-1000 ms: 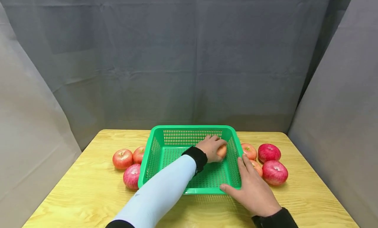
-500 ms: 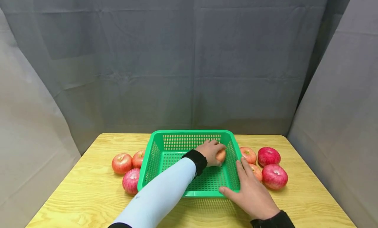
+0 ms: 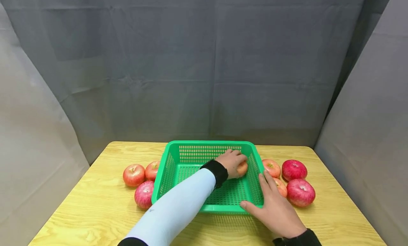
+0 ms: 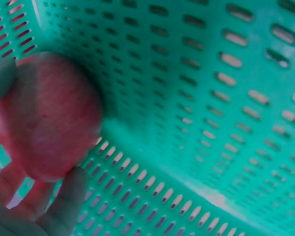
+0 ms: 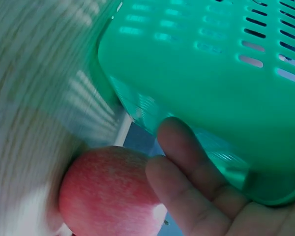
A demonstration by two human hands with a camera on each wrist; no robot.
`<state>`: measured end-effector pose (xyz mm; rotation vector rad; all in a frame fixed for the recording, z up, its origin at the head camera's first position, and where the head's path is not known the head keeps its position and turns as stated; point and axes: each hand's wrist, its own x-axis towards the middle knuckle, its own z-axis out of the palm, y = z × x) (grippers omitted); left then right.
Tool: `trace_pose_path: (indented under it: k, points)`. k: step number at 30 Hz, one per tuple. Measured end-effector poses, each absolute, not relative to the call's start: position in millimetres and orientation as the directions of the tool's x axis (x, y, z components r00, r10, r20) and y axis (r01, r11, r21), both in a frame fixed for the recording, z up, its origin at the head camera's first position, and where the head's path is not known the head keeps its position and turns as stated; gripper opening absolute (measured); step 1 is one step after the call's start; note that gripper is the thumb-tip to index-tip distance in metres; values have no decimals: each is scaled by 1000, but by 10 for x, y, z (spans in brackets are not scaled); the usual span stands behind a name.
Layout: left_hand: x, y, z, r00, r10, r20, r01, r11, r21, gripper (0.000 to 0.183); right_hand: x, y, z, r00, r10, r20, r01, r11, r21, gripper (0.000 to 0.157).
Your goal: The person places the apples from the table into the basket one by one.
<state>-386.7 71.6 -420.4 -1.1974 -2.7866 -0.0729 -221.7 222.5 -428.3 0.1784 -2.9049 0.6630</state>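
My left hand (image 3: 232, 163) reaches into the green plastic basket (image 3: 208, 207) and grips an apple (image 3: 242, 169) by the right wall. In the left wrist view, fingers curl round that red apple (image 4: 54, 118), close to the basket's floor and side. My right hand (image 3: 276, 210) lies at the basket's front right corner, thumb across the front rim and fingers stretched along the right side. Two of its fingers (image 5: 184, 147) show outside the basket wall in the right wrist view, near another apple (image 5: 110, 191) on the table.
Several apples lie right of the basket, among them a dark red apple (image 3: 301, 192) and a paler apple (image 3: 271, 167). Left of it sit three more, one a pink-red apple (image 3: 144, 194). A grey cloth (image 3: 159, 79) hangs behind the wooden table (image 3: 89, 203).
The head view has shifted slightly. Both hands stay in nearly the same place relative to the basket, the left still holding the apple.
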Motion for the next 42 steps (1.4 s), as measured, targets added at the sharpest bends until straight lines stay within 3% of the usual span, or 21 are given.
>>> trace_pose_path:
  k: [8,18,27,42]
  points:
    - [-3849,682,-4101,-708,693,136,694,718,-47,62,-2239,2219,-4222,-991,-65,118,-110,899,-423,119]
    - [-3797,416,-3943,-770,624,137,622,781,-61,67,-2261,2236,-4259,-987,-92,132,-139,901,-411,117]
    - [-3744,178,-3678,-762,623,177,613,782,-113,62,-2286,2270,-4270,-986,-91,137,-140,898,-418,114]
    - [-3712,-424,-3495,-802,581,138,588,809,11,67,-2275,2319,-4235,-986,-87,139,-138,897,-420,112]
